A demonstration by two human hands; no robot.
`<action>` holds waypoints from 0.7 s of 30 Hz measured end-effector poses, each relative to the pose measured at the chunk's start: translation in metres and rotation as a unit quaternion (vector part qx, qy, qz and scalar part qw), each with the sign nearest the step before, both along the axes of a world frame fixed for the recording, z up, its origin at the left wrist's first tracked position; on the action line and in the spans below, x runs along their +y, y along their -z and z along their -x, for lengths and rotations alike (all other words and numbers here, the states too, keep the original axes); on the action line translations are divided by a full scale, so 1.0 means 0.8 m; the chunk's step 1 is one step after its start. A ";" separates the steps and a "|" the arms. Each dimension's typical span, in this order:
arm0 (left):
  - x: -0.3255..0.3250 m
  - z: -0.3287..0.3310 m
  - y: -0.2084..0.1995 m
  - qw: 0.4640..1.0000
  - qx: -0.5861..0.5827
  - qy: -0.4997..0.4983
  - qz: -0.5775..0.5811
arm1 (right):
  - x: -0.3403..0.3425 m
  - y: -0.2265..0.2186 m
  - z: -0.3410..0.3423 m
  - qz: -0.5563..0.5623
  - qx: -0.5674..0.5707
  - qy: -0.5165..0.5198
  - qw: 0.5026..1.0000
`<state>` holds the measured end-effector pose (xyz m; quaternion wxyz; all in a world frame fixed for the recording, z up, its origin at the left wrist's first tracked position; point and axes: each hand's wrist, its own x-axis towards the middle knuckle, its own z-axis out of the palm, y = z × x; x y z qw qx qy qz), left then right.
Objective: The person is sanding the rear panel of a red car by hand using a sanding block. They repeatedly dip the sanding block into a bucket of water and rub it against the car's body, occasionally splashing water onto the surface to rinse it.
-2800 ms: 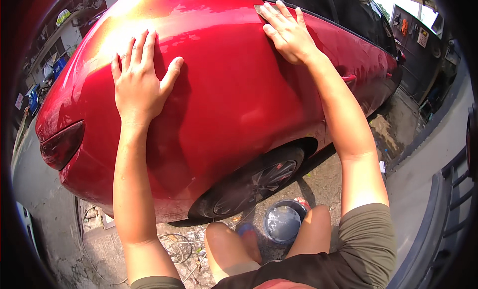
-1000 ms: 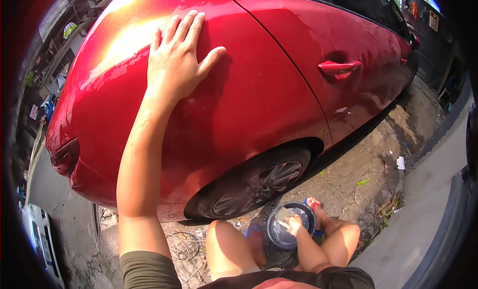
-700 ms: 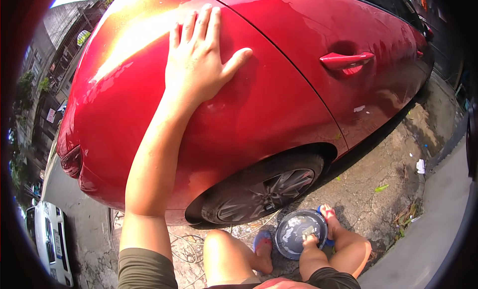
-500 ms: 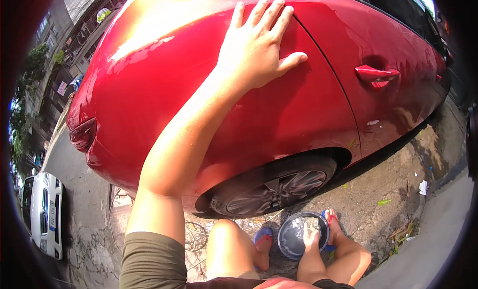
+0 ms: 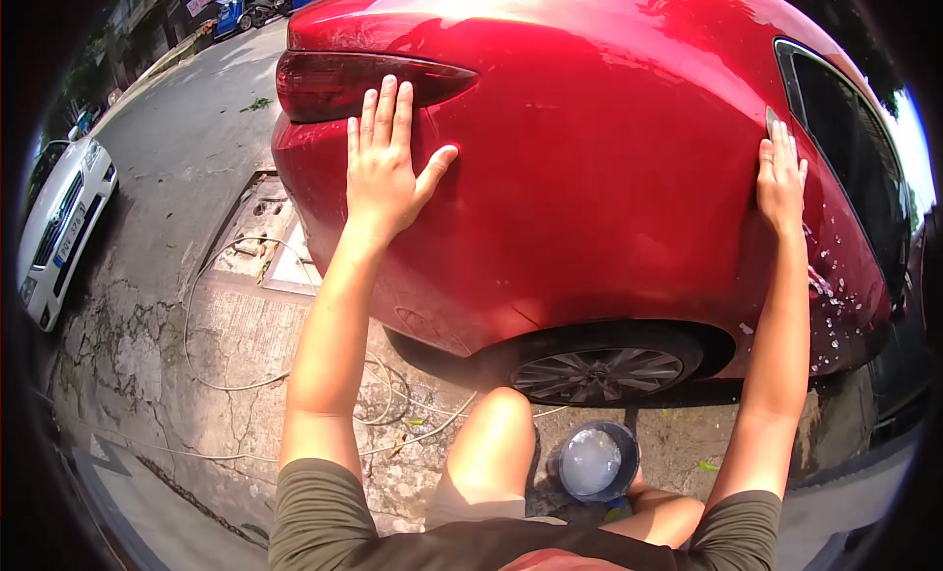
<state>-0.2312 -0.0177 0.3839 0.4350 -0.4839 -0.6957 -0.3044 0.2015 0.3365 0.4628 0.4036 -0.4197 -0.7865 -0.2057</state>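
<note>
Fingers stretched out, my left hand (image 5: 383, 168) lies flat against the rear corner of the red car (image 5: 599, 207), its fingertips at the dark red tail light (image 5: 334, 85). Farther right, my right hand (image 5: 781, 183) is up on the car's side near the rear window (image 5: 845, 129). It presses a small greyish, sponge-like piece (image 5: 771, 119) to the paint; most of that piece is hidden behind the fingers. Water drops (image 5: 833, 286) fly off below and right of this hand. By my legs stands a dark bucket (image 5: 621, 463) with cloudy, foamy water.
The car's rear wheel (image 5: 599, 374) is between the bucket and the body panel. A thin hose or cable (image 5: 236, 386) loops over the cracked concrete at left. A white car (image 5: 67, 227) is at the far left, and blue vehicles (image 5: 236, 16) stand up the road.
My right hand has come up from the bucket to the car's side with the greyish piece. My left hand has moved to the tail light. The view has shifted toward the car's rear.
</note>
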 end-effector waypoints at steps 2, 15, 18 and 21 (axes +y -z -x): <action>-0.030 0.026 0.013 0.999 -0.007 -0.002 0.033 | -0.046 -0.013 0.150 -0.072 -0.025 -0.082 0.994; 0.002 0.178 -0.060 0.991 -0.026 -0.017 -0.128 | -0.166 -0.044 0.273 -0.128 -0.114 -0.161 0.972; 0.003 0.178 -0.061 0.989 -0.030 0.005 -0.143 | -0.205 -0.073 0.392 -0.167 -0.153 -0.248 0.942; -0.004 0.187 -0.057 0.989 -0.026 0.010 -0.144 | -0.236 -0.088 0.464 -0.181 -0.200 -0.298 0.916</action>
